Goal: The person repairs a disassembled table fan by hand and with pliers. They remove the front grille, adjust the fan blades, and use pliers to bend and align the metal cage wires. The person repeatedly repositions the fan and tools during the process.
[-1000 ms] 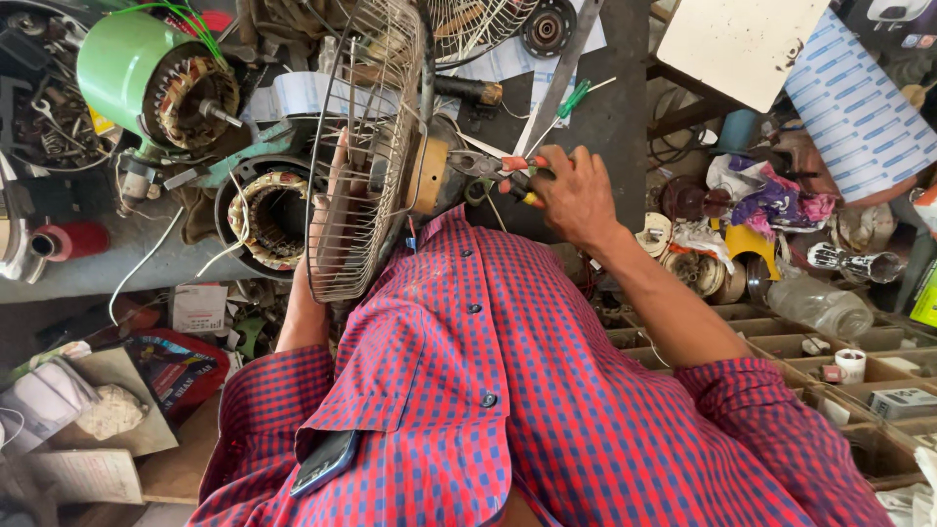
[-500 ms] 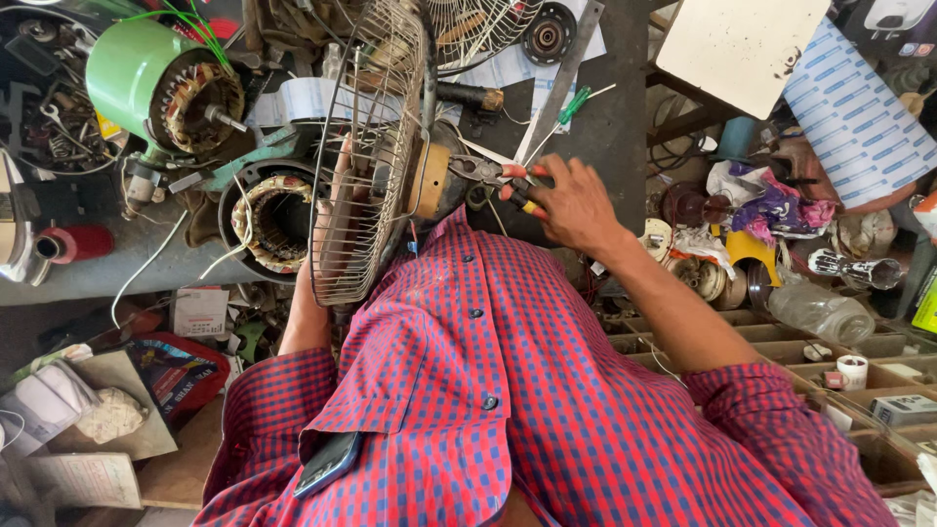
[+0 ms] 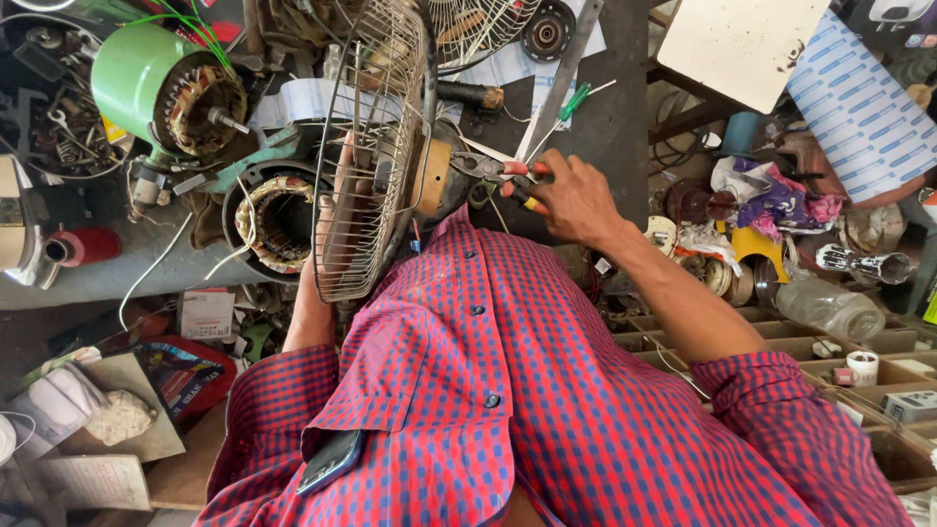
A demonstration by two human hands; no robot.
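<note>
Right fingers (image 3: 547,190) clamped on red-handled pliers (image 3: 498,174) beside rusty wire fan guard (image 3: 366,166); left hand (image 3: 327,244) steadies guard, grip unclear. Slipping pliers could nick wiring.

Cluttered dark workbench (image 3: 625,127) with green motor (image 3: 161,88), stator (image 3: 278,220), screwdriver (image 3: 566,107).

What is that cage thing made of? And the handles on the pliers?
The fan cage looks like thin metal wire, dull grey with rusty patches, not shiny. The pliers in the right hand have grey metal tips; the handles look coated in red plastic or rubber, though the hand hides most of them.
</note>
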